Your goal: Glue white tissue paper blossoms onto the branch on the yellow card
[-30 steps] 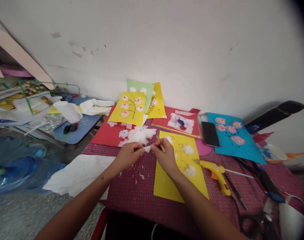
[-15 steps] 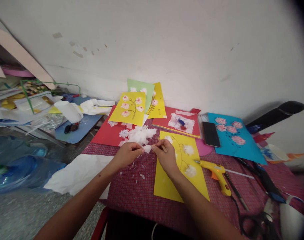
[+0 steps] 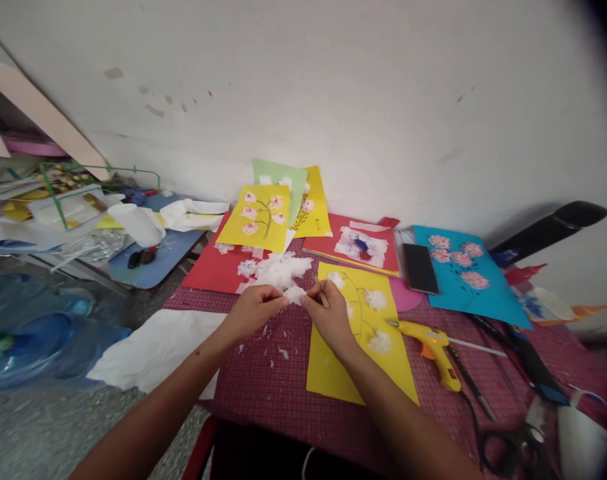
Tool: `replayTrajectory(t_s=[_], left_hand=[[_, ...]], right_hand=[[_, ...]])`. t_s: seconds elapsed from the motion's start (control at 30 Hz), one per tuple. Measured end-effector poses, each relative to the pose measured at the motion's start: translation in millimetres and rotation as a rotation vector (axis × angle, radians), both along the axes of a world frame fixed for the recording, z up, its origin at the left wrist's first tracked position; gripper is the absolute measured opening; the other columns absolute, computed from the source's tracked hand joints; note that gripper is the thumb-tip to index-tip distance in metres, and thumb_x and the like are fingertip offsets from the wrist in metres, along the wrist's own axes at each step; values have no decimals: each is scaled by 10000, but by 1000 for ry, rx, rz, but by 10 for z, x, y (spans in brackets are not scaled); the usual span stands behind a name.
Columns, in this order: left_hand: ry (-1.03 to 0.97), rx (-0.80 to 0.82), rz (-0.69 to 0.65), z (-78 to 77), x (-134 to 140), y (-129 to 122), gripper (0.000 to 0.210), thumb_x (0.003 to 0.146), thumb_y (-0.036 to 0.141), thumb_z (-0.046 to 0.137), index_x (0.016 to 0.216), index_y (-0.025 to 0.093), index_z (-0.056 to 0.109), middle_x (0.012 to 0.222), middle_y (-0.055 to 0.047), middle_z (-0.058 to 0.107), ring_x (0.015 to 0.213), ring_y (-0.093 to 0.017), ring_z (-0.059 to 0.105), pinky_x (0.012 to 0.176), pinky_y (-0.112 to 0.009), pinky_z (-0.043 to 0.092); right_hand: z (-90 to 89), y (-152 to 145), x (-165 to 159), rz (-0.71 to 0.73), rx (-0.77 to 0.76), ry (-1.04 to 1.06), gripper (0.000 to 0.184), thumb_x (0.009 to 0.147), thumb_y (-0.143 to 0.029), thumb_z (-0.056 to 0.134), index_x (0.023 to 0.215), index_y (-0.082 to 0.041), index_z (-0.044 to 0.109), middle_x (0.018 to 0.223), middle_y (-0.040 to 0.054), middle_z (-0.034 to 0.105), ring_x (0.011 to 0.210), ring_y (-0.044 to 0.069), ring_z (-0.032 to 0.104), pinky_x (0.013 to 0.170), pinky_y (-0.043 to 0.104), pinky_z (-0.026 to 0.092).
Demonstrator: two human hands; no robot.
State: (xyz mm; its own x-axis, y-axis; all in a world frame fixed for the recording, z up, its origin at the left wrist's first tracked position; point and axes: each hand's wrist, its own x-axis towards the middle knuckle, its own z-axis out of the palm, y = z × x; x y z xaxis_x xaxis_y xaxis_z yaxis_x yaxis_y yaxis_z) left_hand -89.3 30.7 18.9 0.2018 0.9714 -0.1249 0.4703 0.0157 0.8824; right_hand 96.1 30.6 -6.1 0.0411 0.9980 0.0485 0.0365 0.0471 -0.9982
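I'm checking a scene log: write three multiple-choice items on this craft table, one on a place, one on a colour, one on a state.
1. Where does the glue gun lie?
A. right of the yellow sheet
B. on the blue sheet
C. left of the hands

2. What colour is the sheet beside the phone, on its right?
A. green
B. blue
C. white

3. What are the left hand and right hand doing?
A. resting flat
B. holding scissors
C. pinching a white tuft between them

Answers: 1 A, the gun lies by the sheet's right edge; 2 B, a blue sheet with pink flowers; 3 C, both sets of fingertips meet on the tuft.
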Motion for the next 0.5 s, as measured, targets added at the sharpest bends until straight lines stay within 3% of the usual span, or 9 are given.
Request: replayTrajectory(t_s=[0.23,0.33,0.43,0.5], left_hand=[[145,123,50,-81,-50,-17,233,842,393,566,741,194,635,707,-2,640,659,-161,569,614,-267,417],[283,247,128,-75,-31,-85,232,789,332,627,972,194,664,899,-44,664,701,-166,578,655,-289,438],[119,185,111,-21,37,-162,561,765,328,674,1299,218,544,1170,-89,625,723,-151,591,683,-304,477],[-119,34,0,14,124,-194,503,775,365,688,1242,210,585,1158,-87,645,774,-159,615,713,-305,495]], right_hand=[[-24,7,52,25,6,15,211,734,-241,658,765,-251,450,668,-54,547,576,142,499,553,271,423],[15,-42,107,76,22,-1,199,749,-234,657,788,-248,463,728,-43,566,617,143,513,585,272,434],[109,-129,185,148,52,-55,186,770,-219,660,810,-244,481,787,-32,571,677,146,525,629,274,441],[184,-196,236,188,66,-93,175,786,-215,658,820,-243,488,801,-29,564,709,149,531,653,275,445]])
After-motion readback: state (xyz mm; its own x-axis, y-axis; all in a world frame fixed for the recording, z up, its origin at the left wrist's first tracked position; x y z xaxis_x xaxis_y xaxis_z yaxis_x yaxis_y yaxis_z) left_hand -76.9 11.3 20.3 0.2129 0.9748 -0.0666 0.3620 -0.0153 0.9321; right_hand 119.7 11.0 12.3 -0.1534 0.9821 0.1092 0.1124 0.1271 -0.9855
